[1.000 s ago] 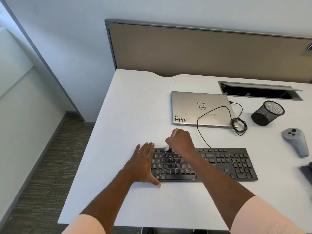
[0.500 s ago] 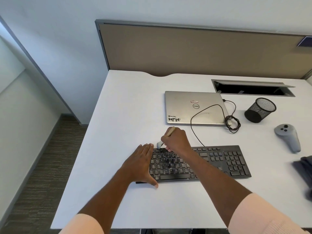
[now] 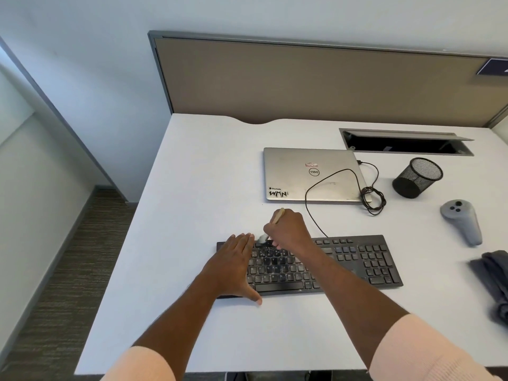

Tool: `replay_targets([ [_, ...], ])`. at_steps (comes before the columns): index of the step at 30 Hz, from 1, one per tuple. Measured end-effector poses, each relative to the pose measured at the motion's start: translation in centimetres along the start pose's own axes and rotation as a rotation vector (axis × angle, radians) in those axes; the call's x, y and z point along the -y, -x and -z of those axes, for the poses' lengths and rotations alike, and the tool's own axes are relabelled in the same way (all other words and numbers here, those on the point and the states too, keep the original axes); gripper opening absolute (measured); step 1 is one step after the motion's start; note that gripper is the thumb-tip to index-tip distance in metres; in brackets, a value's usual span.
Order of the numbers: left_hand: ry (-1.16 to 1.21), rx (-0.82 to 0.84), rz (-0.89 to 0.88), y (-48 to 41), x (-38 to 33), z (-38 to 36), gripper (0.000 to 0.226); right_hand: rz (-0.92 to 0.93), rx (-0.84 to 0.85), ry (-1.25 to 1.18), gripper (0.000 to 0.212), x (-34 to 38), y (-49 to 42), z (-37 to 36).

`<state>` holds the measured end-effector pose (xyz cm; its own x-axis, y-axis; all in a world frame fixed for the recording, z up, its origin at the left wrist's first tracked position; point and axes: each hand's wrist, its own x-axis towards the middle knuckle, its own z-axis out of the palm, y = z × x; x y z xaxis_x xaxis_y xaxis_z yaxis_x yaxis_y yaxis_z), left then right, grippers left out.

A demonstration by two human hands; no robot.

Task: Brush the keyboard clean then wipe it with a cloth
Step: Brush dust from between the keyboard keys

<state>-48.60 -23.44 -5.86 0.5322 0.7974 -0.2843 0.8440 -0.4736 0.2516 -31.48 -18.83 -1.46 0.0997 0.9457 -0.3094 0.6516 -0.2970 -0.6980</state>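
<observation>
A black keyboard (image 3: 357, 259) lies across the white desk (image 3: 209, 171) in front of me. My left hand (image 3: 233, 265) rests flat on its left end, fingers straight, thumb at the front edge. My right hand (image 3: 288, 229) grips a small brush (image 3: 278, 215) with a light wooden handle; the pale bristles touch the top left rows of keys. A grey cloth (image 3: 494, 279) lies crumpled at the right edge of the desk, partly cut off by the frame.
A closed silver laptop (image 3: 310, 174) sits behind the keyboard, with a black cable (image 3: 368, 193) looped over it and coiled beside it. To the right are a black mesh pen cup (image 3: 417, 177), a grey controller (image 3: 461, 218) and an open cable hatch (image 3: 406, 141).
The camera view has shifted a little, so the desk sits further left in frame. My right hand and the brush stay on the upper left keys. My left hand remains flat on the keyboard.
</observation>
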Motion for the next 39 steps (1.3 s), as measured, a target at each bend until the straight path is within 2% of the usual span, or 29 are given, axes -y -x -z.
replay_targets([
  [3, 0.006, -0.001, -0.005, -0.1, -0.1, -0.1, 0.146, -0.017, -0.051, 0.069, 0.015, -0.4, -0.2, 0.7],
  [8, -0.019, -0.002, -0.024, -0.4, -0.4, -0.1, 0.146, -0.027, -0.008, -0.084, 0.010, -0.4, 0.1, 1.2],
  [10, -0.023, -0.005, -0.031, -0.6, -0.6, -0.1, 0.147, -0.022, 0.019, -0.055, 0.008, -0.7, 0.3, 1.1],
  [15, -0.044, -0.007, -0.050, -1.1, -1.1, -0.4, 0.146, -0.023, -0.076, 0.077, 0.014, -1.2, -0.1, 1.8],
  [19, -0.040, -0.017, -0.064, -1.7, -1.6, -0.6, 0.146, -0.006, -0.038, -0.045, 0.010, -1.0, 0.2, 2.2],
  [21, -0.035, -0.012, -0.064, -1.9, -1.8, -0.6, 0.147, -0.016, -0.015, -0.014, 0.009, -1.3, 0.4, 2.2],
  [25, -0.043, 0.007, -0.066, -2.2, -1.9, -0.8, 0.148, -0.033, -0.094, 0.109, 0.011, -2.1, 0.1, 2.7],
  [30, -0.057, 0.000, -0.072, -2.7, -2.3, -1.0, 0.148, -0.033, -0.050, -0.083, 0.008, -2.3, 0.3, 3.3],
  [32, -0.059, 0.002, -0.074, -2.9, -2.6, -1.0, 0.148, -0.038, -0.019, -0.063, 0.009, -2.7, 0.4, 3.3],
  [37, -0.071, 0.010, -0.069, -3.5, -3.2, -1.1, 0.149, -0.040, -0.134, 0.066, 0.012, -3.3, 0.0, 3.9],
  [39, -0.069, 0.012, -0.072, -3.8, -3.6, -1.1, 0.149, -0.020, -0.129, 0.000, 0.009, -3.1, 0.1, 4.1],
])
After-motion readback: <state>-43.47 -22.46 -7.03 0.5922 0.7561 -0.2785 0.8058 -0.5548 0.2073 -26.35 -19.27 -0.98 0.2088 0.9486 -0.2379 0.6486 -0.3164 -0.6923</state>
